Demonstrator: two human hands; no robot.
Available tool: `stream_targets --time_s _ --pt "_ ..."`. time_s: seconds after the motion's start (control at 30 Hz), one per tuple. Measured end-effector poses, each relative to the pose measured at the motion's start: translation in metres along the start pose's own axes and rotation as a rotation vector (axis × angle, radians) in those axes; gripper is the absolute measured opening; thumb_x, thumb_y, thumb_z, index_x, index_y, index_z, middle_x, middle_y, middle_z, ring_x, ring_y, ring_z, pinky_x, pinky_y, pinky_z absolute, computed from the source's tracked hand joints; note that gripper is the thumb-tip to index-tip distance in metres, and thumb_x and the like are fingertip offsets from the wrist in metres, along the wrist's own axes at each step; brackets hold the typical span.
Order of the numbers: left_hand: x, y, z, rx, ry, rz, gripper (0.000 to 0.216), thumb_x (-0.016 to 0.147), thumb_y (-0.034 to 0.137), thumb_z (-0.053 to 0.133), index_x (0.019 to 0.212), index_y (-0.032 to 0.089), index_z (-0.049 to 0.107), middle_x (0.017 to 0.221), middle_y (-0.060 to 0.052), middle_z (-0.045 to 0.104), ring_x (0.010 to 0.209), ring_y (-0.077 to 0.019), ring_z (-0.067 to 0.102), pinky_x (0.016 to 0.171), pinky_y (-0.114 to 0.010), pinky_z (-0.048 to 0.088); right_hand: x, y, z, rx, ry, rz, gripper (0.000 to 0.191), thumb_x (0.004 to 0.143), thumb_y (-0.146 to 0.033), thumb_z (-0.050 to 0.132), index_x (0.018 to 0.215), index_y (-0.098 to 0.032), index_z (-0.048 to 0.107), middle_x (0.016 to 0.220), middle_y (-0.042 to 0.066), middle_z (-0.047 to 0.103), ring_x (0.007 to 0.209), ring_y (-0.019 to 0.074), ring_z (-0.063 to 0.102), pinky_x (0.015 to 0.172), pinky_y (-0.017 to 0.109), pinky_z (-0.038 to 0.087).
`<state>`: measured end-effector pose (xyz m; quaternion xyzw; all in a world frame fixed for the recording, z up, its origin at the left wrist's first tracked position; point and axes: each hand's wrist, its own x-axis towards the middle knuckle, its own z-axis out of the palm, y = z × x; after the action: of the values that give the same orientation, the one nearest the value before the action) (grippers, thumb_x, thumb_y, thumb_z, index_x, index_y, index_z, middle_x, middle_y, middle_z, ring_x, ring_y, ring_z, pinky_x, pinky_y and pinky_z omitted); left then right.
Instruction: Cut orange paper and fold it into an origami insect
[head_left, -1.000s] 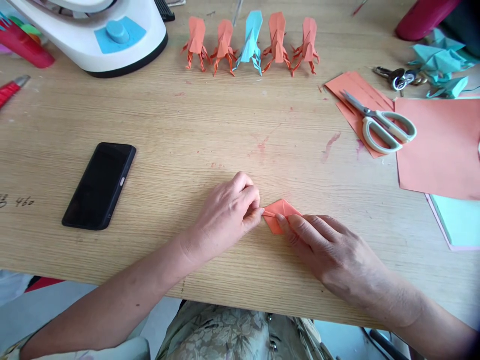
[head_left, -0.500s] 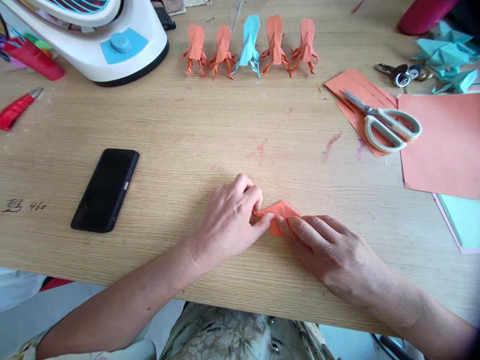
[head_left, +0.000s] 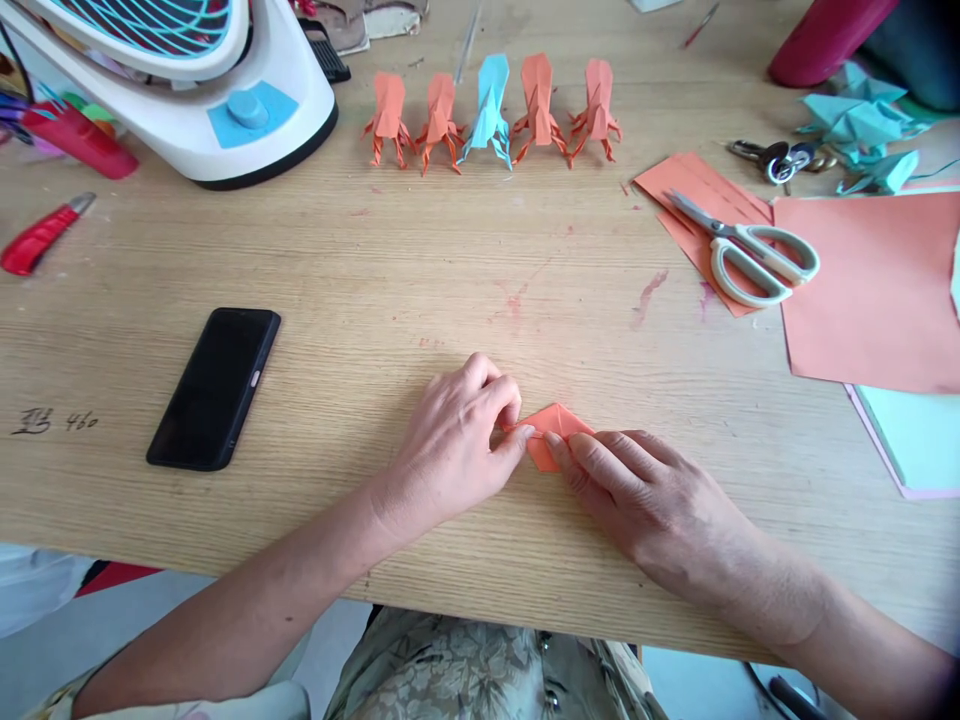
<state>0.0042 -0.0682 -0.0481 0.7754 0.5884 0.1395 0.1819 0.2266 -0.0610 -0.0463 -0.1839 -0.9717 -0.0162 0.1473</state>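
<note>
A small folded piece of orange paper [head_left: 559, 418] lies near the front edge of the table, between my two hands. My left hand [head_left: 465, 430] pinches its thin left tip between thumb and forefinger. From the right, my right hand [head_left: 652, 490] holds the paper with thumb and fingertips, covering its right part. Creases run across the visible face of the paper. Beyond the hands, a row of folded paper figures with thin legs stands upright, several orange [head_left: 537, 100] and one blue [head_left: 490, 108].
To the left lie a black phone [head_left: 215, 388] and a red cutter [head_left: 45, 235]; a white fan [head_left: 277, 140] stands behind. At right, scissors [head_left: 757, 262] rest on orange paper strips beside an orange sheet [head_left: 870, 290], keys [head_left: 784, 160] and teal folded figures [head_left: 855, 120].
My view has turned slightly, shifting the table's things. My left thumb has slid a little left along the paper's tip, away from my right thumb. Both hands keep their hold.
</note>
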Motion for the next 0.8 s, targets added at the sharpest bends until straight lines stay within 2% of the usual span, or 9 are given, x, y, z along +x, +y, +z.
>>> stream_targets --time_s 0.13,0.37,0.5,0.6,0.7,0.8 --pt "-0.001 -0.003 -0.002 -0.024 -0.007 0.022 0.008 0.088 0.014 0.056 0.085 0.020 0.050 0.096 -0.002 0.053 0.082 -0.0171 0.055 0.077 -0.034 0.044 0.001 0.000 -0.002 0.000 -0.001 0.000 0.026 0.093 0.000 0.046 0.095 -0.006 0.071 0.094 0.012 0.064 0.074 0.0191 0.055 0.061 0.035 0.051" --pt "-0.006 -0.007 0.000 -0.044 0.022 0.088 0.009 0.092 0.012 0.051 0.091 0.020 0.055 0.099 -0.003 0.054 0.087 -0.0174 0.056 0.080 -0.034 0.046 -0.003 0.003 0.004 0.012 0.014 0.033 0.025 0.092 -0.001 0.047 0.100 -0.008 0.069 0.101 0.013 0.064 0.078 0.0190 0.056 0.065 0.034 0.053" --pt "-0.009 -0.013 -0.001 -0.098 0.054 0.171 0.017 0.095 0.011 0.046 0.098 0.021 0.059 0.102 -0.004 0.056 0.092 -0.0175 0.058 0.083 -0.034 0.047 -0.007 0.005 0.006 0.164 0.041 0.147 0.024 0.095 -0.004 0.046 0.104 -0.011 0.067 0.097 0.011 0.063 0.080 0.0187 0.058 0.068 0.032 0.054" --pt "-0.009 -0.015 -0.001 -0.131 0.064 0.216 0.014 0.096 0.016 0.051 0.104 0.021 0.061 0.105 -0.006 0.057 0.093 -0.0177 0.058 0.085 -0.034 0.049 -0.008 0.007 0.006 0.334 0.094 0.266 0.020 0.098 -0.009 0.046 0.104 -0.014 0.065 0.098 0.010 0.063 0.085 0.0176 0.060 0.074 0.031 0.054" --pt "-0.008 -0.017 0.000 -0.125 0.075 0.242 0.008 0.094 0.020 0.057 0.099 0.020 0.063 0.103 -0.006 0.059 0.092 -0.0179 0.058 0.085 -0.034 0.049 -0.005 0.009 0.007 0.425 0.121 0.363 0.017 0.099 -0.012 0.047 0.099 -0.015 0.064 0.097 0.009 0.062 0.083 0.0158 0.060 0.074 0.029 0.052" --pt "-0.007 -0.017 0.002 -0.123 0.101 0.257 0.010 0.096 0.018 0.054 0.092 0.019 0.064 0.098 -0.005 0.060 0.089 -0.0169 0.057 0.083 -0.033 0.048 0.000 0.011 0.008 0.439 0.145 0.422 0.014 0.098 -0.011 0.049 0.099 -0.015 0.062 0.095 0.008 0.061 0.080 0.0143 0.059 0.072 0.027 0.050"
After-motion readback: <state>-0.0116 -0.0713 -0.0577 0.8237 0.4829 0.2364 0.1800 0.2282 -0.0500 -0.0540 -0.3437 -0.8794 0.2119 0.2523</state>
